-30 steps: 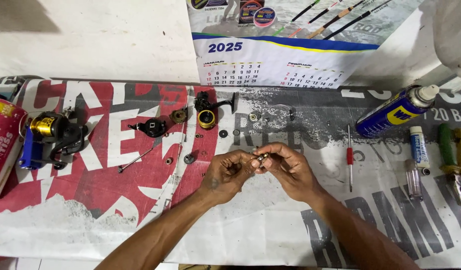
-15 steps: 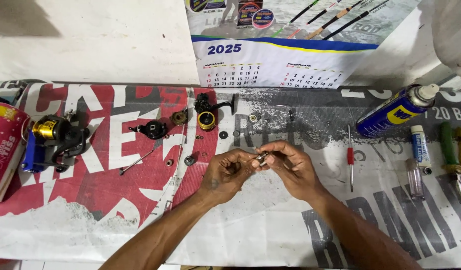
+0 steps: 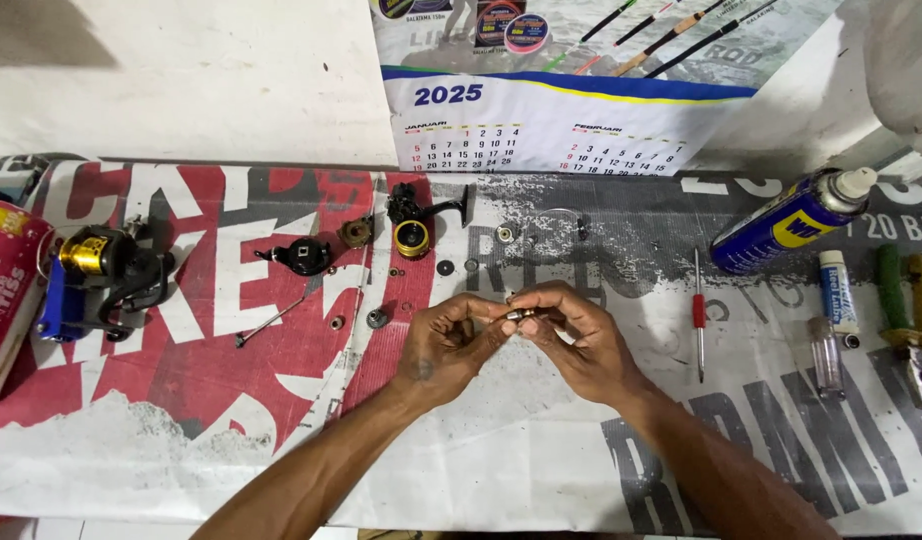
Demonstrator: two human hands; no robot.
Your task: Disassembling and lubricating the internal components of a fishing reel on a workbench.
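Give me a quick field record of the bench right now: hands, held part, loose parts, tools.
left hand: pinching one end of the small metal part
right hand: fingers on its other end
surface: printed banner
loose parts: gold spool, black rotor piece, washers above the hands
far left: fishing reel
right side: red screwdriver, blue spray can, small tube, green-handled pliers

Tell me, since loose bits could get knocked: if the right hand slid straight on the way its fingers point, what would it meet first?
The right hand points left, so it would first meet the left hand, whose fingertips already share the small metal part.
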